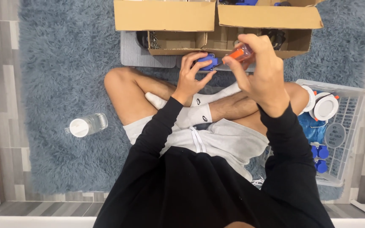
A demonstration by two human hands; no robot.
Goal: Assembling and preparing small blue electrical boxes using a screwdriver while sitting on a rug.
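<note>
Head view, looking down on a seated person with crossed legs on a shaggy blue-grey rug (60, 63). Nearest the camera, black sleeves are filling the lower centre of the frame, with grey shorts and white socks just beyond. At lower right a white wire basket (351, 126) is holding white round fittings (325, 107) and small blue parts (320, 158); at centre left a clear plastic bottle (86, 125) is lying on its side on the rug.

Above the knees, the left hand (191, 78) is curling its fingers (189, 60) around a small blue part (208, 61), grasping it from below and behind. The right hand (258, 71) is pinching an orange-and-clear tool (241, 53) between thumb and fingertips. The tool's long axis is running from upper right down to lower left, its narrow end pointing at the blue part and appearing to touch it; whether it is truly seated cannot be told. Both hands are equally close to the meeting point.

Farthest, along the top edge, two open cardboard boxes (165, 17) are sitting on a grey mat (134, 52), dark items showing inside.
</note>
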